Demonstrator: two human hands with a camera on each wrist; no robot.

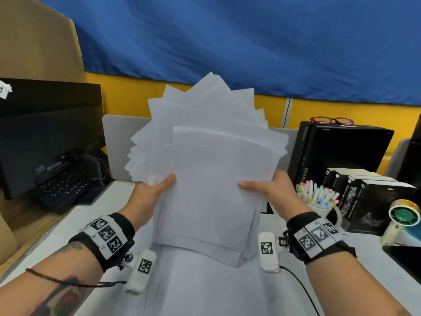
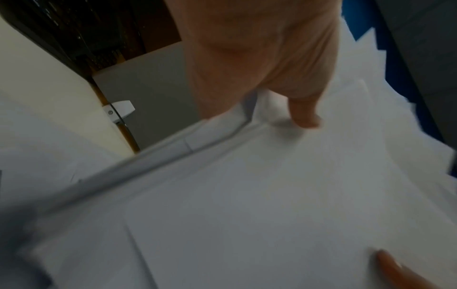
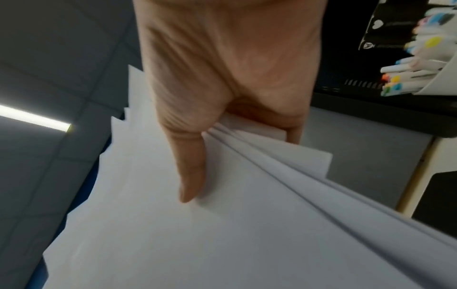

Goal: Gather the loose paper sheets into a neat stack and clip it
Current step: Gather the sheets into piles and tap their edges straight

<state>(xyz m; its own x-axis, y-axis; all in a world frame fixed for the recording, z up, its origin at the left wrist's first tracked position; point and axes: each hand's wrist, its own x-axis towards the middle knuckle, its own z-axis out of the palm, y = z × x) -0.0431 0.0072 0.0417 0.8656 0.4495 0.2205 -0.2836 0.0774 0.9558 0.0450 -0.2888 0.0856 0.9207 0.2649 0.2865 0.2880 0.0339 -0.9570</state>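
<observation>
An uneven bundle of white paper sheets (image 1: 211, 169) stands nearly upright above the white desk (image 1: 102, 213), its corners fanned out at the top and left. My left hand (image 1: 150, 190) grips its left edge, thumb on the front sheet. My right hand (image 1: 266, 188) grips the right edge the same way. In the left wrist view the left hand (image 2: 272, 68) lays its thumb on the sheets (image 2: 247, 195). In the right wrist view the right hand (image 3: 222, 78) pinches the layered sheets (image 3: 222, 234), with the fingers hidden behind them. No clip is visible.
A black monitor (image 1: 45, 133) and keyboard (image 1: 66, 183) stand at the left. At the right are a black box (image 1: 341, 151) with red glasses (image 1: 331, 120) on top, a cup of markers (image 1: 319, 197), black books (image 1: 373, 197) and a tape dispenser (image 1: 401, 220).
</observation>
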